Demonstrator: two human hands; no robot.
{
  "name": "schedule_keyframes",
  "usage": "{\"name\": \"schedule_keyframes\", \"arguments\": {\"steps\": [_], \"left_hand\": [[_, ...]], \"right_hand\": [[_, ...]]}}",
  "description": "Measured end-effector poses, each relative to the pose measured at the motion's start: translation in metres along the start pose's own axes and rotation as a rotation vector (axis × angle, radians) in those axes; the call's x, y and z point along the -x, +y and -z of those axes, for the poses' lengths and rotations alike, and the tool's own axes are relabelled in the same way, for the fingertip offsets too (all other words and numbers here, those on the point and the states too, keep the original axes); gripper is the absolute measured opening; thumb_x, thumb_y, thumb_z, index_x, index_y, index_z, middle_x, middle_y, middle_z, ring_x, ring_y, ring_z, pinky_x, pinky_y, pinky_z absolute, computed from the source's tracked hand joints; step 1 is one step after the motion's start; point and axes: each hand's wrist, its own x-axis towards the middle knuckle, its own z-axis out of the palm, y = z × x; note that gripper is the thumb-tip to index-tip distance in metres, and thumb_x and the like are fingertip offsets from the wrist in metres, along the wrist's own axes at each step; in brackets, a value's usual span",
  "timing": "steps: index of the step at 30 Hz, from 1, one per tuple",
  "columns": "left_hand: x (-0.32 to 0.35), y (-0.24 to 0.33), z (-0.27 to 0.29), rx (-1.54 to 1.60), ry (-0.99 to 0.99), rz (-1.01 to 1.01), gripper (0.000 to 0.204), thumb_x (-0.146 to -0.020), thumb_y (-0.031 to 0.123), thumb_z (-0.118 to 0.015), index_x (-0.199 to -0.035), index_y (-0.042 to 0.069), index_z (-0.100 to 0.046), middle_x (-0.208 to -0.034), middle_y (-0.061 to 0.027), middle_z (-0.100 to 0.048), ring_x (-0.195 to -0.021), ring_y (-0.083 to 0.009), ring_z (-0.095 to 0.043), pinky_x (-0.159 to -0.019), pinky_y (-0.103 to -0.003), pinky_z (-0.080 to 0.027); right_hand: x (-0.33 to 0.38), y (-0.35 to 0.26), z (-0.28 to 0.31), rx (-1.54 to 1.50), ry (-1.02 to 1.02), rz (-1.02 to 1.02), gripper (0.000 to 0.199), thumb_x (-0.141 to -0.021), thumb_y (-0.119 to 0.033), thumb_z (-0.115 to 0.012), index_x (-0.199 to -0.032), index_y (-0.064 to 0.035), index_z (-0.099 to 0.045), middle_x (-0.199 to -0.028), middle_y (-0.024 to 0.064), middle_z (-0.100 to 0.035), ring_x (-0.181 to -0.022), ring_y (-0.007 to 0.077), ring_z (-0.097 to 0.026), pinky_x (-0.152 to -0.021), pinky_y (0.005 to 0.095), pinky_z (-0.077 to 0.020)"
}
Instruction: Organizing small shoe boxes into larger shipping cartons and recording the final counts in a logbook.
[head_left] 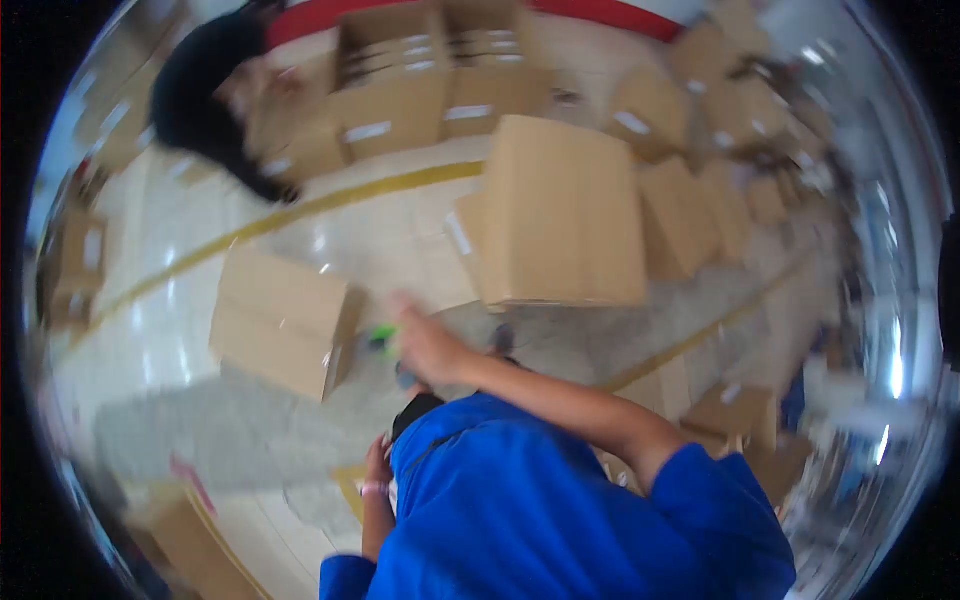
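My right hand is stretched out in front of my body, its fingers curled and smeared by motion. At its fingertips is a small green and dark thing, too blurred to name; it seems to be held there. To the left of it a closed cardboard box rests on the floor. A taller cardboard box stands ahead and to the right. Low beside my left hip hangs my left hand, with a band at the wrist. Its fingers are small and partly hidden, so their pose is unclear.
A person in dark clothes bends over boxes at the far left. Open cartons with packed contents stand at the back. More boxes crowd the right side. Yellow floor lines cross the shiny floor.
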Motion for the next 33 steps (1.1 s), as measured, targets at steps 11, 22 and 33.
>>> {"name": "schedule_keyframes", "arguments": {"steps": [11,22,33], "left_hand": [[-0.103,0.3,-0.045,-0.351,-0.657,0.569,0.024,-0.105,0.039,-0.052,-0.108,0.015,-0.058,-0.105,-0.006,-0.062,-0.096,-0.0193,-0.058,-0.077,-0.034,-0.049],[-0.179,0.357,-0.401,-0.806,-0.402,-0.121,0.053,-0.104,0.041,-0.055,-0.15,0.016,-0.049,-0.152,-0.0097,-0.051,-0.142,-0.0231,-0.046,-0.115,-0.038,-0.038],[-0.118,0.128,-0.588,-1.686,-0.99,0.372,0.047,-0.108,0.034,-0.049,-0.154,0.025,-0.046,-0.148,-0.0094,-0.054,-0.132,-0.0264,-0.059,-0.096,-0.036,-0.053]], "right_hand": [[0.113,0.078,0.069,0.39,0.331,-0.523,0.033,-0.096,-0.035,-0.063,-0.098,-0.0024,-0.067,-0.097,0.0238,-0.065,-0.096,0.0428,-0.064,-0.086,0.0532,-0.0499],[0.48,0.02,0.072,-1.139,2.038,-0.046,0.054,-0.104,-0.046,-0.053,-0.141,-0.0062,-0.053,-0.131,0.0098,-0.064,-0.116,0.0244,-0.064,-0.102,0.0421,-0.0509],[0.656,0.036,-0.013,-0.951,2.135,-0.584,0.057,-0.102,-0.043,-0.062,-0.143,-0.0052,-0.053,-0.135,0.0085,-0.059,-0.129,0.0213,-0.056,-0.103,0.0421,-0.0526]]}}
